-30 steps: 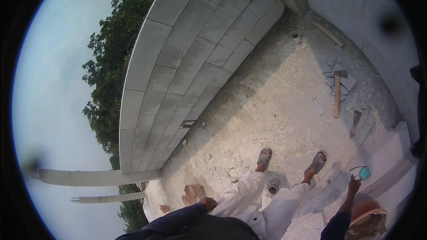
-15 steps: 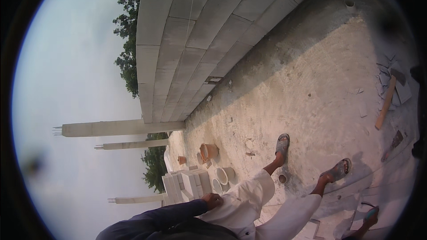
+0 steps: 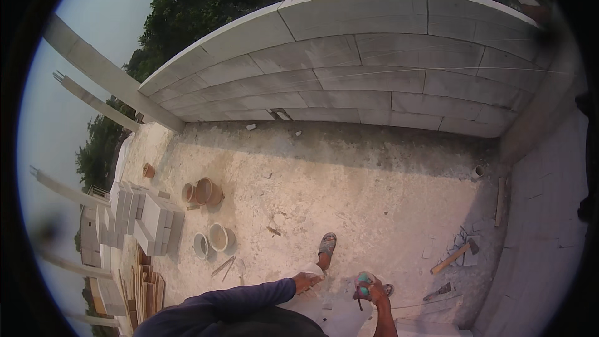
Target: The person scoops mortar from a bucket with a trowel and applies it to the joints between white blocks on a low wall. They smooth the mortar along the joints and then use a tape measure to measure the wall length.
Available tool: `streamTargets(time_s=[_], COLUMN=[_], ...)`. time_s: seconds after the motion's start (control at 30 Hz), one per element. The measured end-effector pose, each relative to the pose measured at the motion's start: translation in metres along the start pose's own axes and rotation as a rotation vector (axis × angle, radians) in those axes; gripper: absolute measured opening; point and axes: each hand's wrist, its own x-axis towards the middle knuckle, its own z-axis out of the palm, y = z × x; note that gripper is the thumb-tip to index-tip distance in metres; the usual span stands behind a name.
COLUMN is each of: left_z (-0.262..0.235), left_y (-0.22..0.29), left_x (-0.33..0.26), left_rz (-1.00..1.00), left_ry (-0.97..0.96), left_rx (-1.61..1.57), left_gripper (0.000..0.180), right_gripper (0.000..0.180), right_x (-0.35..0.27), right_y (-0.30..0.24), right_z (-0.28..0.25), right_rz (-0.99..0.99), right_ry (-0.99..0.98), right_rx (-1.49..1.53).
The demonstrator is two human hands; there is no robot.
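Note:
My left hand, at the end of a dark blue sleeve, hangs beside my pale trousers with its fingers loosely curled. Nothing shows in it. My right hand is wrapped round a small teal thing with a dark strap or loop hanging from it; its exact kind is too small to tell. Beneath the right hand one sandalled foot is partly hidden. The other sandal stands ahead on the dusty floor.
Ahead runs a grey block wall with a string along it. To the right lie a wooden-handled hammer, broken block pieces and a scraper-like tool. Leftward stand buckets, stacked blocks and planks. A pipe stub sticks up.
The view has swung and levelled, so the wall now crosses ahead. My right hand with the teal thing has come from the lower right edge to near the middle. The left hand stays beside the trousers.

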Motion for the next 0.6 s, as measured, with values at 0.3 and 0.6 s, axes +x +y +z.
streamTargets(time_s=[0.3, 0.6], left_z=[-0.211, -0.400], left_y=[0.087, 0.125], left_x=[-0.100, -0.172], left_rz=[0.519, 1.136], left_ry=[-0.322, -0.192], left_rx=[-0.615, -0.898], left_gripper=[0.064, 0.056], right_gripper=[0.083, 0.070], right_x=[-0.005, 0.093], right_y=[-0.272, -0.347], right_z=[0.409, 0.597], right_rz=[-0.513, -0.101], right_ry=[-0.139, -0.565], right_rx=[-1.616, -0.210])
